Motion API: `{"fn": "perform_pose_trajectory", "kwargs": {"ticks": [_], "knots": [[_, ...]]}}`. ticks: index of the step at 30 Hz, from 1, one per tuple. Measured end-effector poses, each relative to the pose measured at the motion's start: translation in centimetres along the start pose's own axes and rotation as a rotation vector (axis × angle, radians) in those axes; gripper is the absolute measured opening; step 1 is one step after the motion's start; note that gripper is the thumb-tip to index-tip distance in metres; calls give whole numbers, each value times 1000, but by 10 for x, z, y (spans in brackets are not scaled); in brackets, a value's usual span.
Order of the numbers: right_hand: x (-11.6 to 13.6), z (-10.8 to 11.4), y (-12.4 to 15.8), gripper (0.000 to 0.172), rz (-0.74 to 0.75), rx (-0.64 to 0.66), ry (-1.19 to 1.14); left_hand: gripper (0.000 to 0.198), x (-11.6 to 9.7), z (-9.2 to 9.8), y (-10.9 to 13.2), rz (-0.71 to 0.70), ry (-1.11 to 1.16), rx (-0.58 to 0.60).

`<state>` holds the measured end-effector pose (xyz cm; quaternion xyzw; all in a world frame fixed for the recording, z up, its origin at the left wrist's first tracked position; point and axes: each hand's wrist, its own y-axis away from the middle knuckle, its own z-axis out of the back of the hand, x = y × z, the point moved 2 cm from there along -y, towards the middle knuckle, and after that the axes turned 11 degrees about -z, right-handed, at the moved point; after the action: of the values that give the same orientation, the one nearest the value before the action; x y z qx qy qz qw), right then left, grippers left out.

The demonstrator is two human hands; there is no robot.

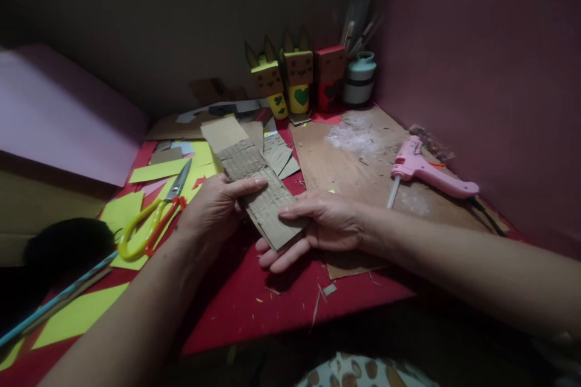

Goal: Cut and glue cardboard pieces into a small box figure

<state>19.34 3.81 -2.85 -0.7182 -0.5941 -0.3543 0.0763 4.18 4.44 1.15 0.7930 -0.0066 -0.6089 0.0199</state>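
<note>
A long strip of brown cardboard (254, 178), its ridged inner layer partly bared, is held up tilted over the red table. My left hand (213, 205) grips its left edge near the middle, thumb on top. My right hand (322, 217) pinches the lower right end, thumb on the face and fingers underneath. Left of my left hand lie scissors (157, 214) with yellow and red handles. A pink glue gun (431, 172) rests on a board beyond my right arm.
The red table (254, 308) holds yellow paper pieces (82, 314) and a blue-striped stick (54, 302) at left. Behind stand two yellow cardboard figures (297, 81), a red figure (330, 75) and a pale jar (360, 78). A wooden board (327, 163) lies right.
</note>
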Motion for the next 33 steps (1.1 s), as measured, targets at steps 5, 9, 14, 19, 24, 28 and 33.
{"fn": "perform_pose_trajectory", "kwargs": {"ticks": [5, 9, 14, 19, 24, 28, 33], "knots": [[1, -3, 3, 30, -39, 13, 5, 31, 2, 7, -7, 41, -47, -6], [4, -6, 6, 28, -21, 25, 12, 40, 3, 6, -9, 57, 0, 37], [4, -4, 6, 33, 9, 62, 13, 44, 4, 7, -9, 58, -20, 36], [4, -4, 6, 34, 9, 65, 20, 36, 4, 8, -9, 44, -48, 60], [4, -5, 6, 32, -1, 41, 30, 37, 4, 8, -9, 46, -23, 59], [4, -4, 5, 30, 32, 58, 52, 33, 3, 7, -9, 66, -34, 52], [4, -5, 5, 29, 81, 84, 69, 24, 2, 6, -9, 93, 29, 32]]}}
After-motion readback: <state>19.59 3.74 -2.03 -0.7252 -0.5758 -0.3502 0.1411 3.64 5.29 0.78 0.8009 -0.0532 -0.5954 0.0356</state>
